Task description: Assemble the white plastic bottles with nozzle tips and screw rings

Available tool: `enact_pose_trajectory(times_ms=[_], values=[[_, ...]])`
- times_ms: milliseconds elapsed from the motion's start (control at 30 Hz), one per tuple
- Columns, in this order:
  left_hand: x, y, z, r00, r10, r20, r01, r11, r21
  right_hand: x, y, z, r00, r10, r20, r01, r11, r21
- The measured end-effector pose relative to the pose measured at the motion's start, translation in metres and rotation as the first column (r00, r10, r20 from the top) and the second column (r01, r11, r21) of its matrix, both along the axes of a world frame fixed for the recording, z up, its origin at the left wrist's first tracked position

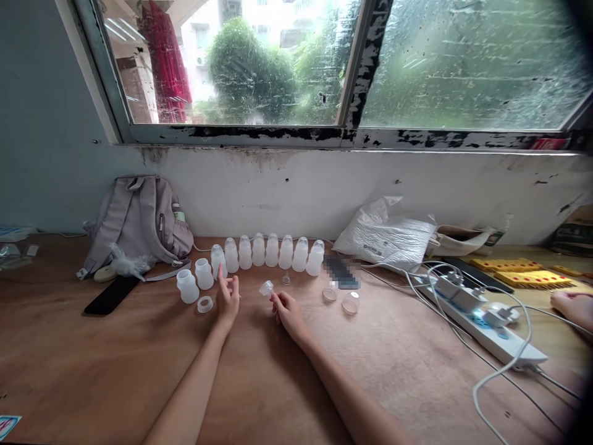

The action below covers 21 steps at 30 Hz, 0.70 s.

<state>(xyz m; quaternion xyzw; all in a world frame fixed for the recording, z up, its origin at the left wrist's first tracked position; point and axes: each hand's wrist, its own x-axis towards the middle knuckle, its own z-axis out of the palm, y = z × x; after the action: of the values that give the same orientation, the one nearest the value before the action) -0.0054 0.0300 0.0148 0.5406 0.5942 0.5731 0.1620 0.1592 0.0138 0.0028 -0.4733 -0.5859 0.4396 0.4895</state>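
A row of several small translucent white bottles [272,252] stands along the back of the wooden table [139,371]. Two uncapped bottles [188,286] stand at the left end, with a loose white ring [204,304] in front of them. My left hand [227,298] rests on the table beside the ring, fingers apart, one finger reaching up toward a bottle. My right hand [286,310] pinches a small clear cap piece [267,288] just above the table. Two clear dome caps [350,303] lie to the right.
A grey backpack [139,222] leans on the wall at the left, a black phone [111,295] before it. A white plastic bag [384,235], a power strip [482,318] with cables, and yellow parts [532,278] lie right. Another person's hand [572,307] shows at the right edge.
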Motion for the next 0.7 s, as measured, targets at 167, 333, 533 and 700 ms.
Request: enact_pose_trajectory(times_ms=[167, 333, 533, 700], values=[[-0.029, 0.011, 0.012, 0.972, 0.224, -0.075, -0.224, 0.974, 0.001, 0.001, 0.005, -0.004, 1.0, -0.021, -0.007, 0.021, 0.999, -0.026], [-0.047, 0.018, 0.015, 0.929, 0.3, -0.218, -0.326, 0.941, -0.093, 0.0, 0.007, -0.008, 1.0, -0.015, 0.009, 0.015, 1.0, -0.017], [-0.043, 0.006, 0.015, 0.839, 0.407, -0.36, -0.39, 0.913, 0.121, 0.001, 0.007, -0.009, 1.0, -0.013, 0.011, 0.013, 1.0, -0.016], [-0.019, -0.011, 0.013, 0.903, 0.291, -0.315, -0.164, 0.913, 0.374, 0.001, 0.005, -0.003, 0.999, -0.022, -0.048, 0.022, 1.0, 0.003]])
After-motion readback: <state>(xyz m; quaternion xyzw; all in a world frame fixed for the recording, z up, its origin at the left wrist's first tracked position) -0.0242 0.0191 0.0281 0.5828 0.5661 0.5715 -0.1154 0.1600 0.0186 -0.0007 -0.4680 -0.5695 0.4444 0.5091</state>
